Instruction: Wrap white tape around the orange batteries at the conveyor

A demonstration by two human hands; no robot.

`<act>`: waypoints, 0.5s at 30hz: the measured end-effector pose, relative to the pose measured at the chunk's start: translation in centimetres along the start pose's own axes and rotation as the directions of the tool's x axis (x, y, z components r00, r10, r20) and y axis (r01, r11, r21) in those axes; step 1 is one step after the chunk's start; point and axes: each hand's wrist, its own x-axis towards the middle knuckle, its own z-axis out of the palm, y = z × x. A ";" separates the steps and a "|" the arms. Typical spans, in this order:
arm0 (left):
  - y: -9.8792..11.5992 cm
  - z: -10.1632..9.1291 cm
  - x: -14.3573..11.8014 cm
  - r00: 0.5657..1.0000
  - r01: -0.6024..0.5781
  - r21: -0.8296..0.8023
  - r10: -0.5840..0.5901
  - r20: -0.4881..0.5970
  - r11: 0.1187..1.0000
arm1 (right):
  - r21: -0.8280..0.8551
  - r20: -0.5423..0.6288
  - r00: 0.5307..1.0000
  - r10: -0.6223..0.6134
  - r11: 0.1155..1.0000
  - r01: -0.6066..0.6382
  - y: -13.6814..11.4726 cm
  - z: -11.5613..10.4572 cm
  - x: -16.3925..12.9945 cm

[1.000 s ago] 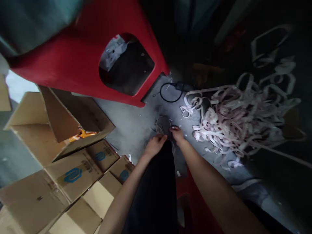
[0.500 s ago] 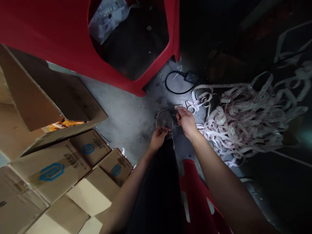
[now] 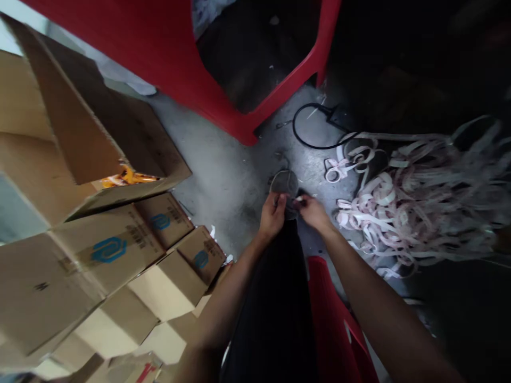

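Loop (image 3: pixel 284 183), thin, dark, round, both hands gripping

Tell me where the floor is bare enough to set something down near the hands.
Bare concrete lies left of the left hand, bordered by the open cardboard box, the red stool and the small boxes. Right of the right hand it is crowded with tangled pale strips; a black cable loops ahead.

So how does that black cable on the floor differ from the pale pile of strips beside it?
The black cable is one thin dark loop; the pale strips are many flat, light bands. The cable lies in a neat curve, while the strips sprawl in a tangled heap covering far more floor. Both rest on the grey concrete floor.
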 end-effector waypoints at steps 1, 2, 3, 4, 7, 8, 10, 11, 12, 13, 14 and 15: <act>0.1 0.0 -0.2 1.000 -0.026 0.024 0.026 0.000 0.999 | 0.008 -0.009 1.000 -0.022 1.000 0.022 -0.1 -0.1 -0.2; 0.1 -0.1 -0.3 0.999 -0.048 0.051 0.048 0.001 0.998 | 0.025 -0.034 0.998 -0.044 0.999 0.045 -0.2 -0.2 -0.4; 0.1 -0.1 -0.4 0.998 -0.068 0.081 0.068 0.002 0.994 | 0.040 -0.057 0.996 -0.070 0.997 0.072 -0.5 -0.4 -0.5; 0.2 -0.3 -0.5 0.996 -0.087 0.111 0.087 0.000 0.990 | 0.039 -0.068 0.992 -0.106 0.993 0.108 -0.7 -0.5 -0.6; 0.6 -0.5 -0.5 0.985 -0.172 0.185 0.171 0.021 0.968 | -0.113 0.118 0.942 -0.315 0.938 0.328 -1.4 -0.8 -1.0; 0.8 -0.6 -0.5 0.978 -0.207 0.208 0.197 0.064 0.956 | -0.164 0.245 0.896 -0.370 0.895 0.415 -1.5 -0.7 -1.3; 1.2 -0.6 -0.5 0.959 -0.250 0.243 0.206 0.193 0.937 | -0.188 0.406 0.829 -0.384 0.853 0.487 -1.5 -0.6 -1.7; 1.4 -0.6 -0.5 0.952 -0.238 0.273 0.168 0.256 0.932 | -0.177 0.421 0.830 -0.365 0.865 0.470 -1.4 -0.5 -1.9; 1.5 -0.6 -0.5 0.948 -0.198 0.322 0.098 0.302 0.926 | -0.164 0.400 0.851 -0.342 0.886 0.433 -1.2 -0.5 -1.9; 1.5 -0.7 -0.5 0.947 -0.140 0.380 0.012 0.320 0.914 | -0.148 0.354 0.880 -0.317 0.910 0.388 -1.0 -0.6 -1.9; 1.5 -0.9 -0.5 0.947 -0.081 0.440 -0.069 0.315 0.894 | -0.133 0.300 0.909 -0.290 0.931 0.341 -0.7 -0.8 -1.7; 1.3 -1.2 -0.5 0.945 -0.034 0.494 -0.133 0.299 0.869 | -0.117 0.253 0.933 -0.256 0.949 0.293 -0.4 -1.0 -1.6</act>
